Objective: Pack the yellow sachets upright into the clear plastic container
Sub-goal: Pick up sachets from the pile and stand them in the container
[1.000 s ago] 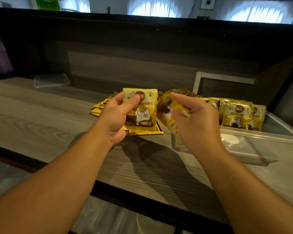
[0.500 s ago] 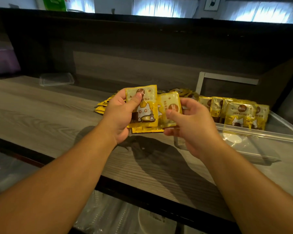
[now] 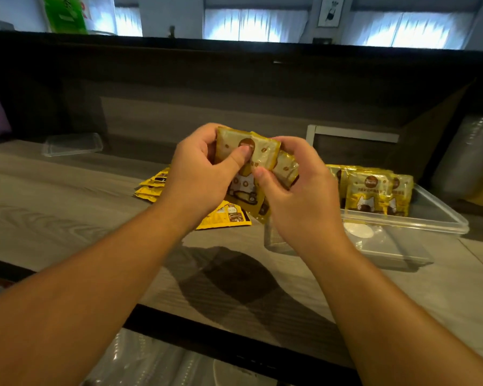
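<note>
My left hand [image 3: 200,174] and my right hand [image 3: 299,196] meet above the table, both gripping a small stack of yellow sachets [image 3: 260,157] printed with a white cat. The left thumb presses the front sachet, and the right thumb pinches the stack's edge. Behind my hands, loose yellow sachets [image 3: 151,188] lie flat in a pile on the table. To the right sits the clear plastic container [image 3: 441,218], with several yellow sachets [image 3: 371,193] standing upright along its far side.
A clear lid [image 3: 73,144] lies at the far left of the grey wooden table [image 3: 53,218]. A dark wall panel rises behind the table. A white frame [image 3: 352,135] leans behind the container. Clear plastic ware shows under the table's front edge.
My right hand has brought its sachet left against the one in my left hand, so both hands now hold them together as one stack, raised slightly higher.
</note>
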Demonstrator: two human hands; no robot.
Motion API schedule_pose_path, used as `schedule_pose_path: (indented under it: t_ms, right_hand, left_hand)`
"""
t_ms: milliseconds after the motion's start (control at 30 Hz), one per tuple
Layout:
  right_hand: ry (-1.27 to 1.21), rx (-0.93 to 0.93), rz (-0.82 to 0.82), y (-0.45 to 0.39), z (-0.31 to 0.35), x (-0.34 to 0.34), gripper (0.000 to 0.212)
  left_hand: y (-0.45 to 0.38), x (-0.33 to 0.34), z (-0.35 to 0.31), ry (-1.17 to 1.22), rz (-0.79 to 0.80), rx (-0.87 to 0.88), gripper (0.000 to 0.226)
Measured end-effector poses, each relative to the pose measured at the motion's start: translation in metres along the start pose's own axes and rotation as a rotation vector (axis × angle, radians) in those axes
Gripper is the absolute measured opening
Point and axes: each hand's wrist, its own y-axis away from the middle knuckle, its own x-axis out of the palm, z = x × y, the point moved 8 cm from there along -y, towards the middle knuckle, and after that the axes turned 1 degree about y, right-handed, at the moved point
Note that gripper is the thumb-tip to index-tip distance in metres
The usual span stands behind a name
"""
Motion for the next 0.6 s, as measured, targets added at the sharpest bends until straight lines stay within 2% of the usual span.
schedule_pose_path:
  t_ms: [100,267,400,600]
  right_hand:
    - [0.034,-0.028,-0.089,-0.005,0.002,-0.019,0.039]
    - [0.191,0.042,-0.086,-0.033,-0.006,-0.060,0.028]
    - [0.572,0.023,-0.011,-0.061,-0.013,-0.096,0.033]
    - [0.807,0.126,0.171,-0.081,-0.052,-0.127,0.018]
  left_hand:
    - [-0.010,0.016,-0.015,-0.039,0.062,0.024,0.023]
    - [-0.027,0.058,-0.030,-0.081,0.193,0.053,0.033]
    - [-0.041,0.099,-0.028,-0.175,0.293,0.089,0.030]
    - [-0.061,0.166,-0.017,-0.550,0.481,0.133,0.017]
